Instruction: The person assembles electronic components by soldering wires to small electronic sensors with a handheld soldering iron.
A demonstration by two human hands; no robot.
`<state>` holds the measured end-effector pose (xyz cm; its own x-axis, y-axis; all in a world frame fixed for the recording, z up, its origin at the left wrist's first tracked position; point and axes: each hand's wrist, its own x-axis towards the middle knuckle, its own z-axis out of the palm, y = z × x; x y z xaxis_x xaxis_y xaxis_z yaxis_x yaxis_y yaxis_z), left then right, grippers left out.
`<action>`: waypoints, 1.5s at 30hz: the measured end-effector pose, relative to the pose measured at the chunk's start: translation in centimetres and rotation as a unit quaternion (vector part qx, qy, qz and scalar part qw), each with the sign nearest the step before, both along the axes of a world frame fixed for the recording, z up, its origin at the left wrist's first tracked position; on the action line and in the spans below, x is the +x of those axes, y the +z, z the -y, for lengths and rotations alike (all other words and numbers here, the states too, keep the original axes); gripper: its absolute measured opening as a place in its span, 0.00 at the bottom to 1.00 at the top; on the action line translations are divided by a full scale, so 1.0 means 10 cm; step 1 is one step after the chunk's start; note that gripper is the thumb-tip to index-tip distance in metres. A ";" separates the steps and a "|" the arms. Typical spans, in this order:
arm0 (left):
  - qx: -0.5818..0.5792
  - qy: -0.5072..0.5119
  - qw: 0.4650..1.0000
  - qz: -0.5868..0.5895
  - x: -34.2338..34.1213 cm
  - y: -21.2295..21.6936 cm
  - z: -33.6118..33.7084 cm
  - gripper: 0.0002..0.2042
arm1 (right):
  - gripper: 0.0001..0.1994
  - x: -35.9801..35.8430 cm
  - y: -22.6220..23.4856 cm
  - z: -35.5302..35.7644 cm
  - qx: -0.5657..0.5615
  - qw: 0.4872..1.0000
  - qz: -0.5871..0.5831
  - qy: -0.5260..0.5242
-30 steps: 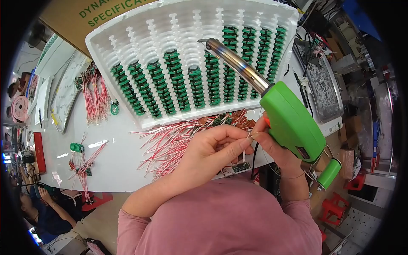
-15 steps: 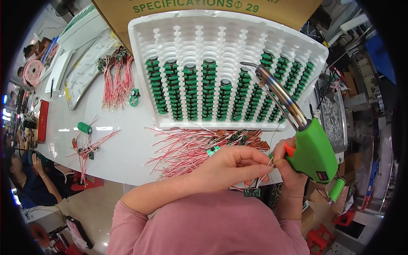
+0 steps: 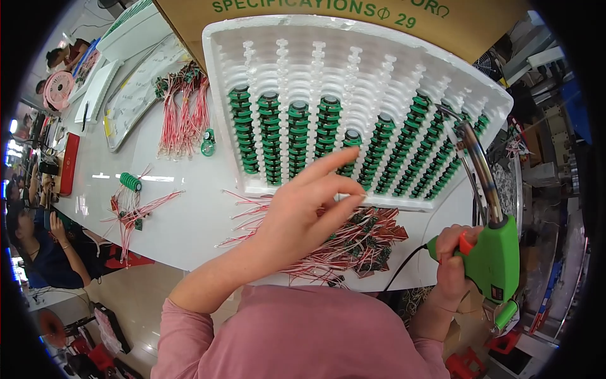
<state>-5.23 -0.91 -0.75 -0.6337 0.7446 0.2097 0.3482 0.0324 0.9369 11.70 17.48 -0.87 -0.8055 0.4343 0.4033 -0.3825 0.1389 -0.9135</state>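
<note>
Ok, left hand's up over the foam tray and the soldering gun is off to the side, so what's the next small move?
Probably lower the left hand onto the nearest green cell in the foam tray: its fingers are spread, holding nothing, and the right hand keeps the soldering gun aside.

tray [image 3: 404,38] – matt white foam | soldering gun [image 3: 495,259] – glossy green plastic, metal tip | tabletop [image 3: 189,215] – smooth, glossy white

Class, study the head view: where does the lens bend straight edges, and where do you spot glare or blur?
Head view: the white foam tray and cardboard box edges bow toward the rim; a black vignette rings the picture; glare streaks the white table; the left hand and the right hand on the green soldering gun look sharp.
</note>
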 end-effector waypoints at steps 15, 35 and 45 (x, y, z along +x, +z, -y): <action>-0.016 0.057 0.968 -0.243 -0.13 -0.41 -0.08 0.05 | 0.18 -0.07 -0.10 0.00 -0.028 0.999 0.034 -0.026; -0.004 0.028 1.000 -0.007 -0.05 -0.19 -0.03 0.05 | 0.20 -0.08 -0.14 -0.04 -0.009 0.999 0.041 -0.024; -0.004 0.012 0.994 -0.109 -0.07 -0.23 0.01 0.04 | 0.18 -0.11 -0.10 0.04 0.005 0.998 0.051 -0.031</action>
